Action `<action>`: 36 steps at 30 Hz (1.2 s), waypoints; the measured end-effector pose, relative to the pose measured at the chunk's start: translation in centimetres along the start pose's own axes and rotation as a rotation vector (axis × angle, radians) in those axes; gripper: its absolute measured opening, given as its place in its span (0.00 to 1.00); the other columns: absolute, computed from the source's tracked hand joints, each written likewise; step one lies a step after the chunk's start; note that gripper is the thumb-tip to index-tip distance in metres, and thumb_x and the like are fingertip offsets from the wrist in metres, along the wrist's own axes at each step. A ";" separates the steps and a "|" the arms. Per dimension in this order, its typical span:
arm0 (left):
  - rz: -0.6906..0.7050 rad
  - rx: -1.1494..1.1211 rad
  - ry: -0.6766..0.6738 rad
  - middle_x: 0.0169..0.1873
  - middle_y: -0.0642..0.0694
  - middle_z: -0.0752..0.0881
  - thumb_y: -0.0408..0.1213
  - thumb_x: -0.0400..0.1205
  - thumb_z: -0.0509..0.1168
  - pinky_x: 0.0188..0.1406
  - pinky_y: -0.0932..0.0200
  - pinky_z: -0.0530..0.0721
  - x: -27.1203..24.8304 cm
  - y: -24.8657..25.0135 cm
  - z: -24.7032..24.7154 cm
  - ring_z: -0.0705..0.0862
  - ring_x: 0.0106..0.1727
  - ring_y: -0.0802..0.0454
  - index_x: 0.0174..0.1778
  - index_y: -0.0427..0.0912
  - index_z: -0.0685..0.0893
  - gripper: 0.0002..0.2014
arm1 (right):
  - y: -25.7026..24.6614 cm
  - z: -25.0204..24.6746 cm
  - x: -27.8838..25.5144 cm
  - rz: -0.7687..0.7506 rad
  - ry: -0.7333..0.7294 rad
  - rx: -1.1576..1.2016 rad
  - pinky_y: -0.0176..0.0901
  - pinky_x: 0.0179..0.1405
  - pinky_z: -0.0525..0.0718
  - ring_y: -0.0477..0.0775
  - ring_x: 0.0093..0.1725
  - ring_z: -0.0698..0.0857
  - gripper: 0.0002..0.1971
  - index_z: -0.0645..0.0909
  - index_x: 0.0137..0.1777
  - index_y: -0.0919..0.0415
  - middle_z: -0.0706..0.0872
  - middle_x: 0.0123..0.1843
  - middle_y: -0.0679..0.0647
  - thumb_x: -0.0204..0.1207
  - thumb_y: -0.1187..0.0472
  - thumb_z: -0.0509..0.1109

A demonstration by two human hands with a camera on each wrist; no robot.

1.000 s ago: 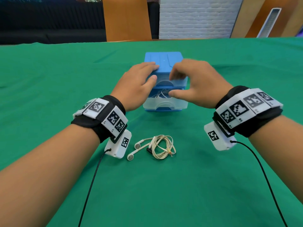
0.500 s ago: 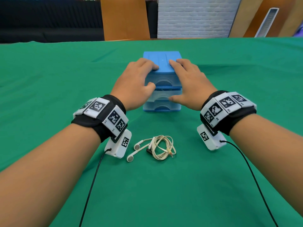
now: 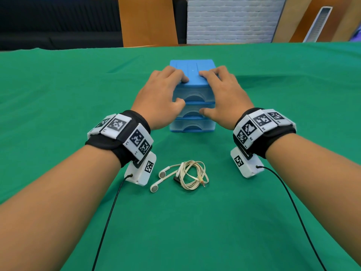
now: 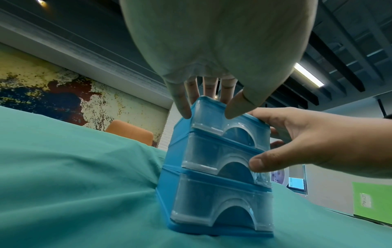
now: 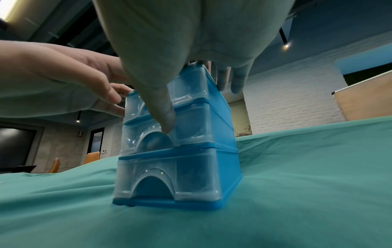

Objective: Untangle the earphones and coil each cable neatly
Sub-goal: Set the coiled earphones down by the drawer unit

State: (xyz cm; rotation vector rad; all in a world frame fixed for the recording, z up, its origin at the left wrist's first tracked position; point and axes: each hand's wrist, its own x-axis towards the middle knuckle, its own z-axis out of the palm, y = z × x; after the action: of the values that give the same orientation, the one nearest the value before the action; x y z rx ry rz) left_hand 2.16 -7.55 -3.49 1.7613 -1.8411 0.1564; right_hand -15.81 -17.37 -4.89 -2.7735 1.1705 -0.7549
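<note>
At centre of the head view, on the green desk (image 3: 58, 114): small blue drawer unit (image 3: 192, 90) with three clear drawers stacked, all pushed in flush. Left hand (image 3: 159, 98) laid over the unit's upper left corner, fingers stretched flat across the blue lid, thumb against the front near the top drawer's edge; holding the unit, fingers straight rather than curled. Right hand (image 3: 221, 98) mirrored on the upper right corner, fingers flat on the lid, thumb pressed on the front of the middle drawer (image 5: 169, 127); likewise straight-fingered, gripping nothing. Seen from the left wrist: unit (image 4: 216, 167) upright, left thumb and little finger bracketing the top drawer, right thumb touching the middle drawer's right front corner. Seen from the right wrist: thumb tip just above the arched handle cut-out of the middle drawer.

Below the unit in the head frame, lower centre, well apart from both hands: white earphones (image 3: 181, 176) lying on the cloth, cable gathered into a loose coil, two buds trailing off to the left, plug at the coil's right side. Touched by neither hand. Marker-covered wristbands (image 3: 121, 135) on both wrists, each with a small white camera box and a black lead running toward the bottom edge.

Along the top of the frame: white brick wall (image 3: 230, 18) and orange panels.
</note>
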 end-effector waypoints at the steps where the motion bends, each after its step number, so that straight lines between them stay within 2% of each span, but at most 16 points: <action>1: -0.004 0.000 0.000 0.66 0.52 0.78 0.36 0.77 0.64 0.61 0.44 0.77 0.0 0.0 0.0 0.74 0.64 0.45 0.67 0.48 0.78 0.20 | 0.0 0.0 0.0 0.002 0.001 0.003 0.64 0.69 0.78 0.61 0.73 0.71 0.46 0.64 0.83 0.51 0.68 0.74 0.54 0.67 0.49 0.82; 8: -0.027 -0.005 -0.004 0.67 0.53 0.77 0.34 0.77 0.64 0.64 0.46 0.76 -0.1 0.2 -0.1 0.73 0.65 0.45 0.68 0.49 0.78 0.21 | -0.5 -0.2 -0.2 0.028 -0.031 0.025 0.62 0.69 0.79 0.60 0.75 0.70 0.47 0.62 0.83 0.51 0.66 0.76 0.53 0.67 0.51 0.83; 10: -0.030 -0.001 -0.006 0.67 0.52 0.77 0.33 0.78 0.65 0.64 0.47 0.76 -0.1 0.3 -0.1 0.73 0.65 0.45 0.68 0.49 0.78 0.21 | -0.7 -0.6 -0.4 0.040 -0.073 0.011 0.64 0.72 0.76 0.60 0.78 0.68 0.47 0.60 0.84 0.51 0.64 0.79 0.54 0.68 0.50 0.81; 12: -0.030 -0.003 -0.003 0.67 0.52 0.77 0.33 0.77 0.65 0.65 0.46 0.76 -0.2 0.4 -0.1 0.74 0.65 0.45 0.68 0.49 0.78 0.22 | -1.3 -1.1 -1.0 0.050 -0.051 -0.033 0.62 0.74 0.70 0.60 0.80 0.65 0.45 0.60 0.85 0.49 0.63 0.81 0.54 0.70 0.47 0.78; 14: -0.033 -0.010 -0.004 0.67 0.53 0.78 0.33 0.77 0.64 0.64 0.43 0.77 -0.2 0.4 -0.1 0.74 0.65 0.45 0.68 0.49 0.78 0.22 | -2.3 -1.5 -2.4 0.014 0.080 -0.050 0.59 0.65 0.71 0.60 0.74 0.69 0.36 0.68 0.79 0.47 0.68 0.77 0.52 0.70 0.49 0.75; 16: -0.031 -0.014 -0.011 0.66 0.52 0.78 0.33 0.77 0.64 0.64 0.42 0.78 -0.2 0.3 -0.1 0.74 0.65 0.45 0.67 0.49 0.78 0.22 | -3.5 -1.8 -3.8 -0.088 0.153 0.039 0.56 0.57 0.77 0.58 0.60 0.76 0.23 0.76 0.66 0.49 0.76 0.63 0.51 0.71 0.53 0.72; 17: -0.030 -0.016 -0.014 0.66 0.52 0.78 0.33 0.77 0.63 0.64 0.41 0.78 -0.2 0.3 -0.1 0.74 0.65 0.45 0.67 0.49 0.78 0.22 | -4.0 -1.9 -4.3 -0.134 0.101 0.114 0.57 0.54 0.80 0.57 0.53 0.79 0.17 0.79 0.60 0.52 0.80 0.56 0.50 0.72 0.55 0.71; 19: -0.033 -0.022 -0.022 0.67 0.52 0.78 0.33 0.76 0.63 0.65 0.42 0.77 -0.2 0.3 -0.2 0.74 0.65 0.45 0.67 0.49 0.78 0.22 | -4.9 -2.2 -5.3 -0.156 -0.186 0.188 0.54 0.51 0.84 0.53 0.43 0.82 0.10 0.85 0.54 0.55 0.86 0.44 0.49 0.75 0.55 0.72; 21: -0.040 -0.028 -0.024 0.68 0.53 0.77 0.32 0.77 0.63 0.66 0.43 0.76 -0.2 0.4 -0.2 0.73 0.66 0.45 0.68 0.49 0.78 0.22 | -5.9 -2.2 -6.0 -0.163 -0.514 0.102 0.48 0.53 0.86 0.50 0.44 0.83 0.13 0.89 0.57 0.54 0.90 0.45 0.48 0.76 0.50 0.74; 23: -0.041 -0.030 -0.024 0.69 0.53 0.77 0.32 0.78 0.63 0.67 0.45 0.75 -0.2 0.4 -0.2 0.73 0.67 0.45 0.69 0.49 0.77 0.22 | -6.5 -1.6 -6.8 -0.181 -0.661 0.018 0.47 0.55 0.86 0.50 0.47 0.84 0.16 0.89 0.60 0.54 0.90 0.50 0.48 0.75 0.48 0.75; 27: -0.033 -0.034 -0.022 0.70 0.53 0.76 0.32 0.79 0.63 0.67 0.49 0.74 -0.3 0.3 -0.2 0.73 0.68 0.46 0.70 0.49 0.77 0.22 | -6.7 -0.4 -7.2 -0.199 -0.645 -0.039 0.49 0.51 0.87 0.53 0.50 0.85 0.11 0.90 0.55 0.54 0.89 0.49 0.50 0.74 0.55 0.76; 31: -0.026 -0.035 -0.010 0.70 0.54 0.76 0.33 0.79 0.63 0.67 0.45 0.76 -0.3 0.1 0.0 0.72 0.69 0.47 0.71 0.49 0.76 0.23 | -7.1 0.0 -7.1 -0.238 -0.614 -0.093 0.44 0.41 0.81 0.55 0.42 0.80 0.02 0.87 0.46 0.53 0.81 0.39 0.49 0.75 0.58 0.76; 33: -0.012 -0.042 0.000 0.71 0.54 0.76 0.33 0.78 0.63 0.67 0.43 0.77 -0.4 -0.1 0.2 0.72 0.70 0.47 0.72 0.49 0.76 0.24 | -7.3 0.2 -7.0 -0.259 -0.610 -0.120 0.45 0.39 0.80 0.58 0.42 0.81 0.05 0.81 0.42 0.50 0.81 0.40 0.52 0.77 0.60 0.74; 36: 0.024 -0.054 0.001 0.72 0.54 0.75 0.33 0.78 0.63 0.69 0.43 0.76 -0.7 -0.5 0.6 0.71 0.72 0.48 0.73 0.49 0.75 0.25 | -7.3 0.6 -6.9 -0.275 -0.623 -0.159 0.50 0.41 0.83 0.64 0.46 0.84 0.09 0.75 0.41 0.48 0.79 0.43 0.54 0.79 0.60 0.71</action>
State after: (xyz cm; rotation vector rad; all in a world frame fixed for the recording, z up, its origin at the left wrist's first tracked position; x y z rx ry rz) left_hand 2.44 -7.30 -4.44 1.7024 -1.8495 0.1157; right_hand -14.80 -7.49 -6.68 -2.9768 0.7617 0.2194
